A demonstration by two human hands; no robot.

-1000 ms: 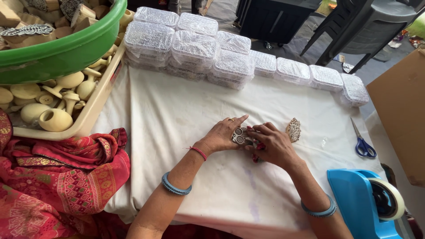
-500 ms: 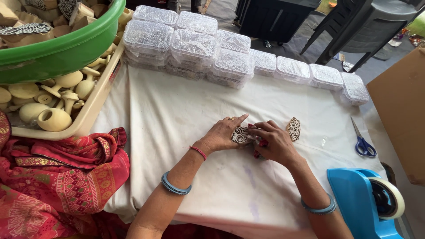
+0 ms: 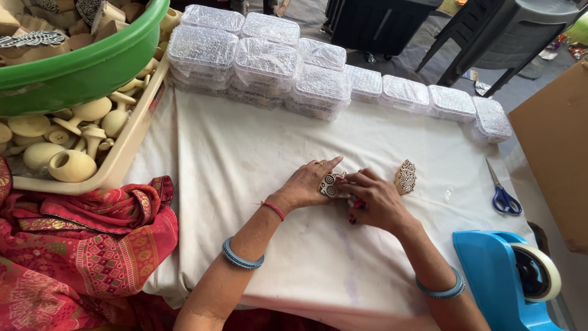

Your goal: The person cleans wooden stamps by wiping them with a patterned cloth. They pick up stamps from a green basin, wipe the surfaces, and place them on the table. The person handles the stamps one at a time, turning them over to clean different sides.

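Carved block (image 3: 331, 184) pinched between left hand (image 3: 304, 186), right hand (image 3: 375, 199)

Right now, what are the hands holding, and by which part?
Both the left hand and right hand pinch a small carved block by its ends.

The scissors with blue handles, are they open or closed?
Closed. The scissors lie flat on the white cloth, blades together in one line.
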